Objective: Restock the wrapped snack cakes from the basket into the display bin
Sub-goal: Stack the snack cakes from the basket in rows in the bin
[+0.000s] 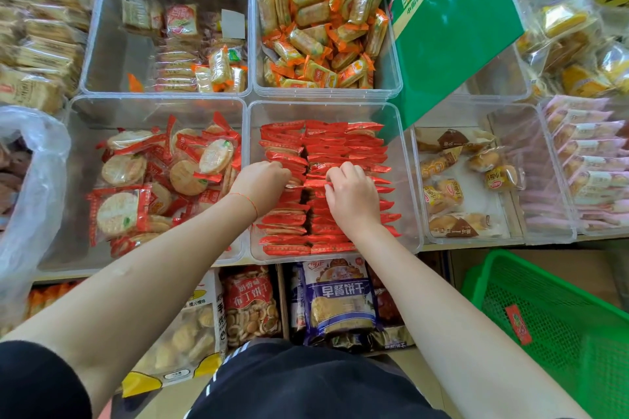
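Dark shorts (306, 381) are filling the bottom edge, with both bare forearms reaching forward over bagged biscuits (337, 299) on the lower shelf. To the right, the green basket (503, 282) is sitting low beside the shelf, one red packet (518, 324) lying in it. Both hands are working in the clear display bin (408, 180), among two rows of red-wrapped snack cakes (343, 143). Left hand (263, 182) and right hand (352, 196) are each curling their fingers and pinching wrappers mid-row.
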`<action>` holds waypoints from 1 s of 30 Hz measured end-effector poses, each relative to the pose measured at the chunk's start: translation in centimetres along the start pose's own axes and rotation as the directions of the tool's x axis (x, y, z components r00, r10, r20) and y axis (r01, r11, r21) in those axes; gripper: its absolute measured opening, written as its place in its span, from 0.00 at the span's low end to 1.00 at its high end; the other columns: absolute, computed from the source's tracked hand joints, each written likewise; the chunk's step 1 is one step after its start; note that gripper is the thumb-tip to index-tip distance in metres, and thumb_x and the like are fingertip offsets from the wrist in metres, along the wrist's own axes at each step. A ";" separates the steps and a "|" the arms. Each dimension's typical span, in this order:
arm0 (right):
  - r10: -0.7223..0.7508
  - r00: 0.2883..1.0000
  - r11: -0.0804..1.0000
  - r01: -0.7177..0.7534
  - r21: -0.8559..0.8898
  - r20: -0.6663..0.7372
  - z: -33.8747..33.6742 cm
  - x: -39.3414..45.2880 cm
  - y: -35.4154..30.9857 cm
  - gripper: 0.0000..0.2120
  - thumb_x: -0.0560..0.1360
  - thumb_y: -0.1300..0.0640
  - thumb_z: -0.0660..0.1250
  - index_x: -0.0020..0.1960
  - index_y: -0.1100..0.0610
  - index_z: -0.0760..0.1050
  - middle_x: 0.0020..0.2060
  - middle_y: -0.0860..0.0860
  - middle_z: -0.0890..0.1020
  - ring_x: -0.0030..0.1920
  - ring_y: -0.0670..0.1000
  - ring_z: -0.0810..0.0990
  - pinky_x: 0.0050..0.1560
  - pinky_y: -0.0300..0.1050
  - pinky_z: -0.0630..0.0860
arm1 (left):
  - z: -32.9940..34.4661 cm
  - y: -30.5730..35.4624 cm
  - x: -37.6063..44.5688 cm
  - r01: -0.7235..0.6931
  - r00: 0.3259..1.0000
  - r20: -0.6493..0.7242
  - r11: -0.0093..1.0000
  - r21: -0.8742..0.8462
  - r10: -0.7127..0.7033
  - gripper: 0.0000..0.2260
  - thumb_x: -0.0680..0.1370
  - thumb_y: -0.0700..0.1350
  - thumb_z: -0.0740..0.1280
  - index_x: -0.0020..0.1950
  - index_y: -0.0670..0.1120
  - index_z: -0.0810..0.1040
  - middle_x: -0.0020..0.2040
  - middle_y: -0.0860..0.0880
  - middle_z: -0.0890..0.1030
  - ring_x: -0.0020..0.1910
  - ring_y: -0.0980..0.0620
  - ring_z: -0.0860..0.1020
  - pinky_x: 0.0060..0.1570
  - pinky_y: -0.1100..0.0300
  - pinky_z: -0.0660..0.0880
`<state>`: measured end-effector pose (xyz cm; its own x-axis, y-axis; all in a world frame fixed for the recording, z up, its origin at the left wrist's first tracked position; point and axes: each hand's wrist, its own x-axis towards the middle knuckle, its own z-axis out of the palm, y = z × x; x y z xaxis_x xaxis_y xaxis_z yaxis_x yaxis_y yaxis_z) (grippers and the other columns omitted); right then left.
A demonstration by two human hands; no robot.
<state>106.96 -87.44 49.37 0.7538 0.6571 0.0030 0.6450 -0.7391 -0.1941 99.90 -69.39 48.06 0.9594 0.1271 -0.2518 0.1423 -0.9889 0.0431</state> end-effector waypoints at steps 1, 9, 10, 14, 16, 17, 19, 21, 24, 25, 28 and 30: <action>-0.001 1.000 1.000 0.001 -0.004 -0.007 0.1 0.2 -0.2 0.06 0.77 0.59 0.65 0.53 0.58 0.77 0.47 0.53 0.77 0.49 0.55 0.74 0.46 0.49 0.72 | 0.1 -0.1 -0.2 -0.004 1.000 -0.022 1.000 0.009 0.004 0.05 0.76 0.36 0.62 0.47 0.46 0.75 0.46 0.47 0.78 0.44 0.45 0.79 0.32 0.56 0.66; -0.120 0.979 0.991 0.128 -0.040 0.164 0.6 1.6 0.1 0.09 0.77 0.59 0.64 0.57 0.54 0.76 0.53 0.50 0.77 0.56 0.55 0.73 0.54 0.50 0.70 | 0.1 0.8 0.6 0.017 0.999 0.043 1.000 -0.005 -0.017 0.05 0.78 0.38 0.61 0.48 0.46 0.76 0.47 0.48 0.79 0.46 0.45 0.79 0.33 0.56 0.67; -0.143 0.975 0.987 0.154 -0.052 0.167 0.5 1.6 0.2 0.08 0.77 0.61 0.63 0.55 0.55 0.77 0.52 0.51 0.77 0.54 0.55 0.74 0.52 0.49 0.69 | -0.1 0.9 0.7 0.015 0.997 0.069 1.000 0.015 -0.016 0.06 0.78 0.38 0.62 0.48 0.46 0.77 0.47 0.48 0.79 0.46 0.46 0.80 0.33 0.56 0.68; -0.104 0.985 0.988 0.118 -0.103 0.136 0.5 1.7 1.6 0.09 0.77 0.67 0.59 0.48 0.58 0.77 0.45 0.53 0.78 0.49 0.57 0.76 0.47 0.49 0.69 | -1.8 1.2 0.8 0.031 0.988 0.150 0.994 0.105 -0.047 0.10 0.75 0.37 0.63 0.37 0.48 0.71 0.44 0.49 0.80 0.38 0.47 0.77 0.33 0.57 0.69; -0.079 0.988 0.990 0.093 -0.102 0.133 0.6 1.8 1.8 0.10 0.77 0.67 0.59 0.48 0.58 0.77 0.45 0.52 0.79 0.50 0.56 0.76 0.49 0.49 0.69 | -2.3 1.0 0.6 0.015 0.999 0.050 0.998 0.062 -0.018 0.06 0.75 0.41 0.63 0.37 0.47 0.73 0.44 0.48 0.80 0.41 0.46 0.77 0.35 0.56 0.68; -0.078 0.988 0.991 0.091 -0.101 0.130 0.6 1.8 1.7 0.10 0.77 0.67 0.59 0.48 0.58 0.78 0.45 0.53 0.79 0.49 0.56 0.76 0.50 0.50 0.69 | -2.2 1.1 0.3 -0.020 0.998 -0.054 1.000 0.005 0.020 0.05 0.75 0.43 0.63 0.41 0.45 0.76 0.46 0.46 0.79 0.45 0.44 0.77 0.38 0.54 0.70; -0.082 0.989 0.991 0.094 -0.098 0.119 0.6 1.8 1.3 0.09 0.76 0.67 0.60 0.46 0.59 0.78 0.44 0.54 0.79 0.48 0.58 0.76 0.49 0.51 0.68 | -1.6 1.5 -0.3 -0.079 0.975 -0.215 0.995 -0.065 0.063 0.12 0.75 0.46 0.62 0.53 0.41 0.77 0.54 0.41 0.77 0.55 0.39 0.76 0.50 0.48 0.72; -0.093 0.992 0.991 0.101 -0.089 0.087 0.5 1.7 1.0 0.08 0.75 0.68 0.61 0.44 0.60 0.78 0.41 0.56 0.79 0.45 0.59 0.76 0.46 0.52 0.68 | -0.9 1.9 -0.9 -0.044 0.996 -0.079 0.998 -0.045 0.041 0.25 0.79 0.52 0.58 0.72 0.40 0.67 0.72 0.38 0.67 0.70 0.37 0.66 0.68 0.45 0.64; -0.160 0.987 0.983 0.162 -0.084 0.028 0.4 1.2 1.0 0.08 0.75 0.68 0.62 0.47 0.60 0.79 0.41 0.55 0.79 0.43 0.58 0.77 0.44 0.51 0.69 | 0.2 2.2 -0.8 0.051 0.979 0.189 0.990 0.132 -0.076 0.37 0.80 0.65 0.46 0.79 0.39 0.48 0.79 0.39 0.50 0.77 0.38 0.52 0.76 0.46 0.50; -0.187 0.982 0.979 0.189 -0.079 0.030 0.4 1.1 1.0 0.09 0.76 0.67 0.61 0.48 0.59 0.79 0.42 0.55 0.80 0.43 0.57 0.77 0.44 0.50 0.70 | 0.4 2.2 -0.6 0.073 0.973 0.206 0.983 0.167 -0.107 0.39 0.79 0.67 0.44 0.79 0.39 0.47 0.79 0.38 0.49 0.77 0.38 0.52 0.76 0.45 0.49; -0.244 0.968 0.966 0.248 -0.074 0.059 0.3 0.6 0.5 0.08 0.73 0.68 0.62 0.43 0.61 0.79 0.39 0.56 0.79 0.41 0.58 0.77 0.40 0.50 0.69 | 0.1 2.7 -0.2 0.108 0.963 0.220 0.971 0.213 -0.155 0.42 0.78 0.69 0.44 0.79 0.39 0.46 0.79 0.38 0.49 0.77 0.37 0.54 0.75 0.44 0.52; -0.249 0.966 0.965 0.254 -0.070 0.065 0.0 0.4 -0.1 0.06 0.68 0.71 0.67 0.36 0.63 0.78 0.33 0.56 0.77 0.35 0.58 0.77 0.34 0.47 0.67 | 0.0 3.1 -0.1 0.122 0.964 0.206 0.968 0.218 -0.168 0.41 0.78 0.68 0.46 0.79 0.38 0.47 0.79 0.38 0.50 0.76 0.36 0.55 0.73 0.44 0.56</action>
<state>107.26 -87.11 49.41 0.5594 0.8288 -0.0129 0.8222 -0.5568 -0.1183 100.27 -72.45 48.24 0.8508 0.2726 -0.4492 0.2020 -0.9589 -0.1993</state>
